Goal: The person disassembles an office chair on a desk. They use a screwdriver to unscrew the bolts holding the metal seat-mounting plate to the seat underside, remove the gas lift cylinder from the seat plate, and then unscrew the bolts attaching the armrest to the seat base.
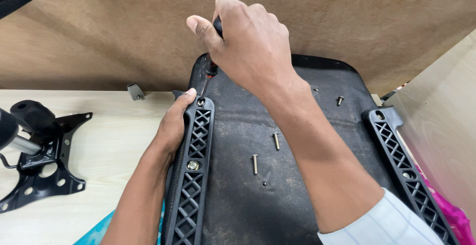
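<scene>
right hand (pixel 250 47) clamped on a screwdriver (pixel 212 66) at the top hole of the left bracket (pixel 192 175); left hand (pixel 173 126) grips that bracket on the upturned seat base (pixel 258 205). one bolt (pixel 193 165) seated; two loose screws (pixel 255 163) lie unused; tabletop (pixel 109 141) beneath.

Both hands are bare, without gloves, rings or a watch. The right arm wears a pale light-blue sleeve (pixel 391 222) with fine lines; the left forearm is uncovered.

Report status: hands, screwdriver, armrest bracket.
Right hand grips screwdriver, tip at left bracket top hole. Left hand steadies bracket. Loose bolts on seat underside, clear.
</scene>
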